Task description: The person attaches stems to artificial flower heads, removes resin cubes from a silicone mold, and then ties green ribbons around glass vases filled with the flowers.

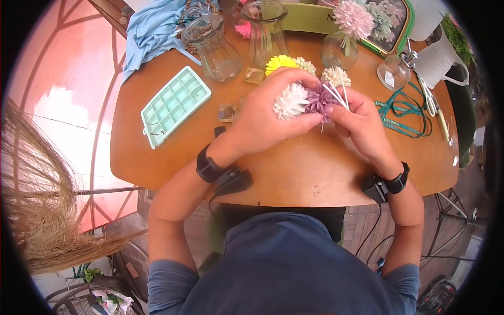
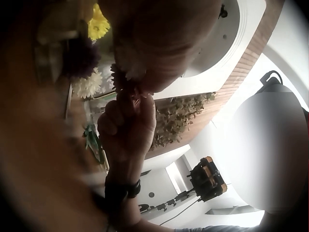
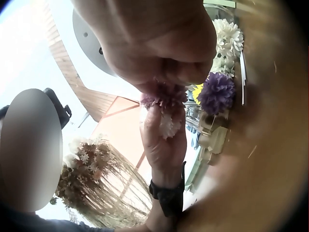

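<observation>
Sitting between left fingers (image 1: pixel 300 76), purple flower (image 1: pixel 316 100); white flower (image 1: pixel 289 102) alongside.

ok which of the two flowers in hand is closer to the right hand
The mauve flower: it sits right up by the right hand, whereas the white flower lies farther off, deeper in the left hand.

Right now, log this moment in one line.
left hand: holds white many-petalled flower | right hand: pinches thin white sticks | mauve many-petalled flower: between hands | mint-green compartmented tray: on brown wooden table
</observation>
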Demonstrator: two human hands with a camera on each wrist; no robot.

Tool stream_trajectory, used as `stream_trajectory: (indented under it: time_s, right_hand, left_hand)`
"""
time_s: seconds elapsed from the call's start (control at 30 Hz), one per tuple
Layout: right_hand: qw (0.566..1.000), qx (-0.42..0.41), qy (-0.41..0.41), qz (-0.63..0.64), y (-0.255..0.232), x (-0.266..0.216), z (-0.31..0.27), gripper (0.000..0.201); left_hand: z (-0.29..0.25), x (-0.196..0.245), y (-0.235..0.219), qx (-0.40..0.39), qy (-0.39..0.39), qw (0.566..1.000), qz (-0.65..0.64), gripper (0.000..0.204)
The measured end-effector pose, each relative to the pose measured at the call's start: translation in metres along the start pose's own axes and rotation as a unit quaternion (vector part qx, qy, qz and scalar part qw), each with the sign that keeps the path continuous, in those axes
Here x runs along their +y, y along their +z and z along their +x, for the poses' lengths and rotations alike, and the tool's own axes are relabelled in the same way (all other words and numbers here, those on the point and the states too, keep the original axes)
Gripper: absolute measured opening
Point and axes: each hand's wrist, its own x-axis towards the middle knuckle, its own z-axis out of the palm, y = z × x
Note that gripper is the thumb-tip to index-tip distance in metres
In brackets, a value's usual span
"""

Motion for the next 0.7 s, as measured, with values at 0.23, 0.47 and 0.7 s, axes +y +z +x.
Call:
stream_trajectory:
  time_s: [0.23,0.47,0.7]
  right_hand:
    - [0.995,-0.029,-0.05,0.076,-0.005,0.009,-0.001,0.025]
    - [0.993,0.006,-0.018,0.115,-0.001,-0.003,-0.001,0.017]
    - [0.997,0.023,-0.062,0.041,0.0,-0.004,-0.003,0.013]
  left_hand:
    - [0.003,-0.007,-0.003,0.024,-0.088,0.974,-0.207,0.049]
    - [0.001,-0.009,-0.004,0.035,-0.112,0.985,-0.123,0.047]
    - [0.004,-0.008,-0.006,0.069,-0.092,0.993,-0.014,0.041]
